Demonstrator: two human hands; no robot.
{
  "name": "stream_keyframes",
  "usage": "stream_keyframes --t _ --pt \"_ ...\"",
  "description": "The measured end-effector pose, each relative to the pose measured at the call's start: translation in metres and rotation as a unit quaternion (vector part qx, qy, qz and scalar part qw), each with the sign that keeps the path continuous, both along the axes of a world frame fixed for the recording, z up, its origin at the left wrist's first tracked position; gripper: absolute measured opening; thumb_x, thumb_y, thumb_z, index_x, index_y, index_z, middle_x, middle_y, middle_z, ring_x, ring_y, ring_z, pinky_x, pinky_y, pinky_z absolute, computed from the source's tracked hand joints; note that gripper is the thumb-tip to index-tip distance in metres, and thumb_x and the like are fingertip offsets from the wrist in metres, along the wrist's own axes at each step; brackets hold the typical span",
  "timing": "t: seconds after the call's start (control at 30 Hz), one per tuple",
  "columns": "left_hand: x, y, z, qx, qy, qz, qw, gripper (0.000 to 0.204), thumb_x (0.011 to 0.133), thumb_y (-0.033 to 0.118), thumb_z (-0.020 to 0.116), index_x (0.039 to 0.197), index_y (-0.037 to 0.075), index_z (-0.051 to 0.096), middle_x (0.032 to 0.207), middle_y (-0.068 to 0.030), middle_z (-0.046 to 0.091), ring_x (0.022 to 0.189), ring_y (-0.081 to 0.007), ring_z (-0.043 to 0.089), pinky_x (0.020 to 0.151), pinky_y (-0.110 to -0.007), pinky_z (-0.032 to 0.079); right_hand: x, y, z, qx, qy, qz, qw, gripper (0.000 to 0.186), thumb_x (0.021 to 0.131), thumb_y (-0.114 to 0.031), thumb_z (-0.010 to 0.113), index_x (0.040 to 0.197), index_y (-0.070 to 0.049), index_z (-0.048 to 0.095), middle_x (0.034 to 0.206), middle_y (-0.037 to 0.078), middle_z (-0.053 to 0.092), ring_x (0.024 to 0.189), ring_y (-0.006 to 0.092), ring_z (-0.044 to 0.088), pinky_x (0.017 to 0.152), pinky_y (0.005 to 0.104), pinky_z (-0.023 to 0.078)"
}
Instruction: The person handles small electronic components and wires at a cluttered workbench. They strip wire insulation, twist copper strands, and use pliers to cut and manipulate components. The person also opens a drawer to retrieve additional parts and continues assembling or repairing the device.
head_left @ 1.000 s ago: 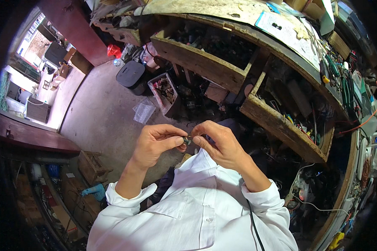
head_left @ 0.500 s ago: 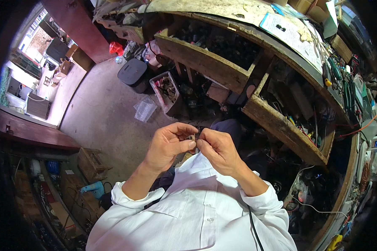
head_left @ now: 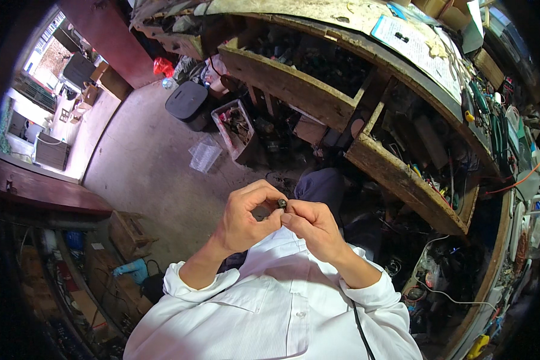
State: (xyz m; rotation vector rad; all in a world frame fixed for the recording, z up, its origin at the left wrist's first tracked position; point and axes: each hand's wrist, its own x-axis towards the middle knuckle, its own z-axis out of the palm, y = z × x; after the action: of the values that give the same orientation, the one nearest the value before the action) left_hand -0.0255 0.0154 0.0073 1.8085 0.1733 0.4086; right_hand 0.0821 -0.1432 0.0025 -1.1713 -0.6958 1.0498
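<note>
A small dark, roundish part (head_left: 282,204) with a metallic glint sits between my fingertips in front of my chest; its exact kind is too small to make out. My left hand (head_left: 246,213) pinches it between thumb and forefinger, the fingers curled round in a ring. From the other side, my right hand (head_left: 311,225) presses thumb and bent fingers against the same part. Both hands meet in the air above my lap, and the fingertips hide much of the part.
Two wooden drawers (head_left: 405,183) full of clutter stand pulled out from the workbench (head_left: 318,37) ahead and right. Pliers and screwdrivers (head_left: 483,108) line the bench's right side. On the floor are a scrap-filled box (head_left: 250,150), a dark bin (head_left: 187,103) and clear plastic (head_left: 206,154).
My hands have stayed together but shifted slightly lower. The part between the fingertips has turned, now showing a dark round end.
</note>
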Motion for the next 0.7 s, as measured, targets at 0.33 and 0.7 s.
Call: stream_keyframes --t 0.33,0.7 --pt "-0.008 0.004 0.002 -0.27 0.182 -0.146 0.934 0.021 0.095 0.016 0.062 0.087 -0.003 0.067 0.068 -0.0024 0.06 0.06 -0.009 0.056 0.052 -0.025 0.045 -0.002 -0.004 0.0 0.038 0.033 -0.015 0.999 0.031 0.104 -0.017 0.056 0.078 -0.001 0.059 0.07 -0.003 0.052 0.064 0.0042 0.044 0.056 0.0244 0.036" --pt "-0.001 -0.02 0.005 -0.495 0.117 -0.094 0.856 0.025 0.094 0.017 0.059 0.076 0.001 0.056 0.057 -0.0012 0.046 0.039 -0.0069 0.036 0.036 -0.024 0.028 -0.005 -0.007 0.01 0.059 0.335 -0.06 0.938 0.033 0.101 -0.011 0.057 0.07 -0.011 0.045 0.061 -0.007 0.038 0.049 0.0041 0.029 0.044 0.025 0.021"
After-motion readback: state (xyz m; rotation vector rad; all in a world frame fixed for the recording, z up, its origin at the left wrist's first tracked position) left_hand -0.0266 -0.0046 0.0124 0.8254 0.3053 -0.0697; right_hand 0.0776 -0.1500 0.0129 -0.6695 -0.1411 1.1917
